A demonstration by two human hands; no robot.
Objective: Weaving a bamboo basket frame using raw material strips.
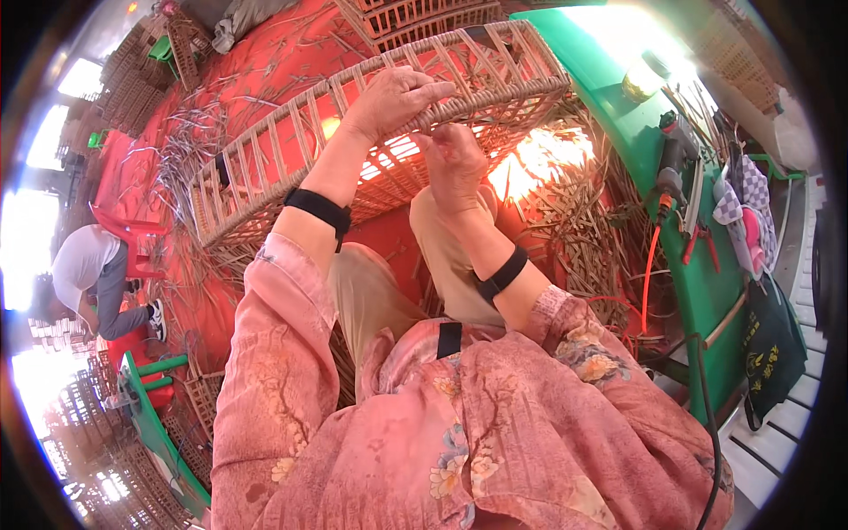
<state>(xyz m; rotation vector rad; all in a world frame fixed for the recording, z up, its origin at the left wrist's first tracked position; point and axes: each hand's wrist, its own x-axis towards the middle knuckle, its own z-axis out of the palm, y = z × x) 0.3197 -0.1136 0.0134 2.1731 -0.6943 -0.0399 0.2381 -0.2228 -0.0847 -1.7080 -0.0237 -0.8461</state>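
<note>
A long, open-slatted wicker basket (pixel 311 119) with a braided rim lies tilted across the space in front of my knees. My left hand (pixel 395 104) lies over its near rim, fingers closed round the edge. Just right of it and lower, my right hand (pixel 455 168) is closed with its fingertips drawn together against the underside of the same rim. Whatever those fingertips pinch is too small or hidden to make out. Through the slats, the basket's woven lower side shows.
Cut wicker strips (pixel 583 238) lie heaped right of the basket over a red floor covering (pixel 265 53). A green table (pixel 601 79) at right carries a power tool (pixel 673 163) and red-handled pliers (pixel 702 243). More baskets (pixel 424 22) stand behind. Another person (pixel 97 274) bends near a red chair (pixel 128 234) at left.
</note>
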